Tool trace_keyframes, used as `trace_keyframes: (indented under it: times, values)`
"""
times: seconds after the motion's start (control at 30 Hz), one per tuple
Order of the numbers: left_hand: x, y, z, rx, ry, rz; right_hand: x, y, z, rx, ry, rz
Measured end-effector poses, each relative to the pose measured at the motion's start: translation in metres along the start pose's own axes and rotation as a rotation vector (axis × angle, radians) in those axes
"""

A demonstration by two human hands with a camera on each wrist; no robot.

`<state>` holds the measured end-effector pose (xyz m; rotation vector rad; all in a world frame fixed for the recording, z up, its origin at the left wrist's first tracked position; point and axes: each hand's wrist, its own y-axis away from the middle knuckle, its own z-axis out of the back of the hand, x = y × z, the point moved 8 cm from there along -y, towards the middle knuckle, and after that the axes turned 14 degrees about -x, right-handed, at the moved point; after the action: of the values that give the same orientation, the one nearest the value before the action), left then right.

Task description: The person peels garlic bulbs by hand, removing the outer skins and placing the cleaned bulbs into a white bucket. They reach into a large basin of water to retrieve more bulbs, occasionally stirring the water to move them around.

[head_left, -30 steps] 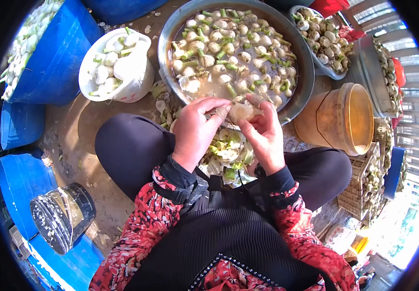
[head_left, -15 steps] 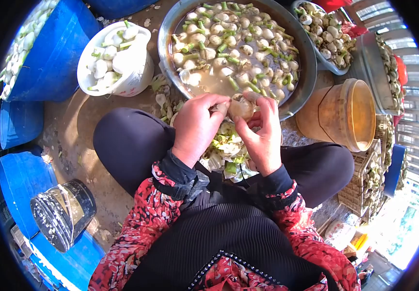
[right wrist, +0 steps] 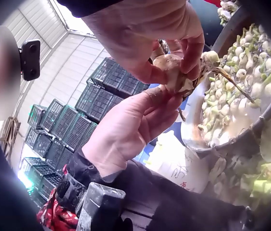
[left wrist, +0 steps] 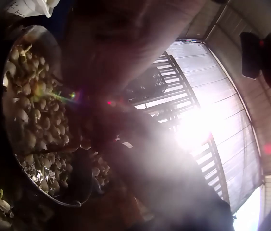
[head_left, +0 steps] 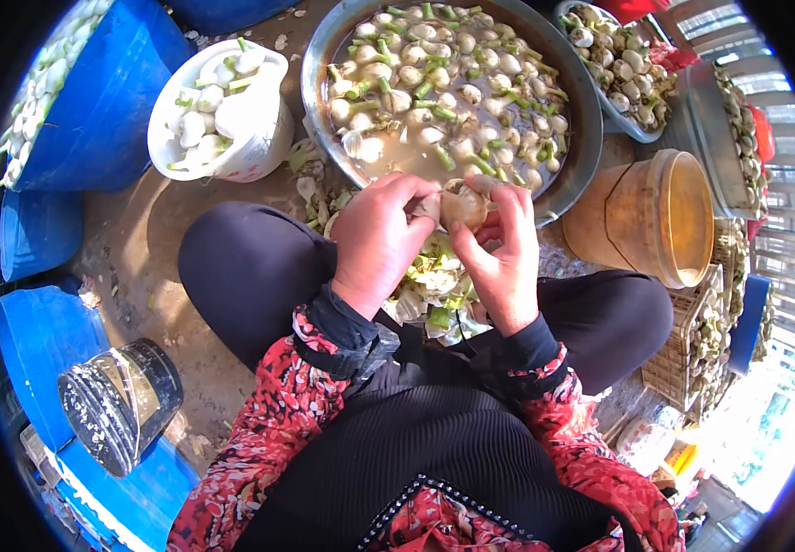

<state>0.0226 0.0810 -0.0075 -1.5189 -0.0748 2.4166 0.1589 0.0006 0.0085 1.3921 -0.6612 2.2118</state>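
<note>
A brownish, partly peeled garlic bulb (head_left: 463, 208) is between the two hands, above the near rim of the big round tub (head_left: 311, 101). My right hand (head_left: 505, 253) holds it with thumb and fingers, as the right wrist view also shows the bulb (right wrist: 168, 65). My left hand (head_left: 374, 241) meets it from the left, thumb and forefinger pinching at its skin. Dry stringy roots or stalks hang from the bulb in the right wrist view. Pale and green peelings (head_left: 434, 276) lie below the hands, between the knees. Dark shadow and glare hide the left wrist view's detail.
Bulbs with green stem stubs float in the tub's murky water. A white bucket (head_left: 264, 152) of cleaned bulbs stands left, near a large blue tub (head_left: 121, 110). At right are an orange bucket (head_left: 613, 225), a basin (head_left: 636, 138) of unpeeled bulbs and a crate (head_left: 678, 354).
The bulb has turned in the fingers, now showing a rounder brown side. Both hands have shifted up slightly, and the left fingertips have moved a little along the skin.
</note>
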Motion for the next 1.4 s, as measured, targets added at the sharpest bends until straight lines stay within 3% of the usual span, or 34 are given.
trace_keyframes:
  times: [0.1,0.17,0.2,0.27,0.4,0.53,0.6,0.67,0.73,0.8,1.0,1.1,1.17,1.2,1.3,1.33,1.4]
  values:
    - [0.012,0.002,-0.004,0.009,0.047,0.116,-0.013,0.0,0.0,0.067,-0.085,-0.078]
    - [0.02,0.001,-0.009,0.01,0.27,0.199,-0.04,0.003,-0.006,0.09,-0.538,-0.404]
    - [0.019,0.0,-0.009,0.011,0.273,0.196,-0.034,-0.001,-0.004,0.088,-0.537,-0.401]
    - [0.021,0.008,-0.025,0.158,0.716,0.44,-0.025,-0.003,-0.008,0.153,-0.603,-0.535]
    - [0.011,0.012,-0.025,0.177,0.844,0.461,-0.034,-0.007,-0.007,0.205,-0.45,-0.412]
    - [0.023,-0.007,0.011,-0.135,0.717,0.453,-0.041,-0.024,0.024,-0.037,-0.561,-0.404]
    - [-0.009,-0.01,0.016,-0.211,0.357,-0.054,-0.035,-0.025,0.025,0.036,-0.47,-0.331]
    - [-0.036,-0.002,0.004,-0.063,0.122,-0.304,-0.027,-0.018,0.015,0.171,-0.358,-0.281]
    - [-0.036,-0.001,0.002,-0.023,0.168,-0.275,-0.026,-0.015,0.011,0.191,-0.178,-0.166]
    - [-0.035,0.0,-0.006,0.155,0.089,-0.283,-0.024,-0.012,0.008,0.229,-0.203,-0.262]
    - [-0.037,0.005,-0.005,0.093,-0.005,-0.342,-0.043,-0.001,0.007,0.265,-0.186,-0.271]
    - [-0.037,0.004,-0.003,0.1,-0.034,-0.305,-0.029,0.0,0.007,0.29,-0.212,-0.262]
    - [-0.024,0.003,-0.004,0.13,0.097,-0.116,-0.015,-0.002,0.009,0.363,-0.2,-0.138]
    - [-0.023,0.004,-0.005,0.134,0.095,-0.11,-0.013,-0.004,0.012,0.364,-0.201,-0.145]
    - [-0.004,0.008,-0.014,0.163,0.444,0.122,0.009,-0.008,0.014,0.519,-0.08,0.049]
    - [-0.001,0.009,-0.016,0.161,0.444,0.121,0.008,-0.008,0.013,0.52,-0.08,0.051]
    - [0.011,0.011,-0.024,0.194,0.629,0.345,0.006,-0.01,0.013,0.43,-0.281,-0.034]
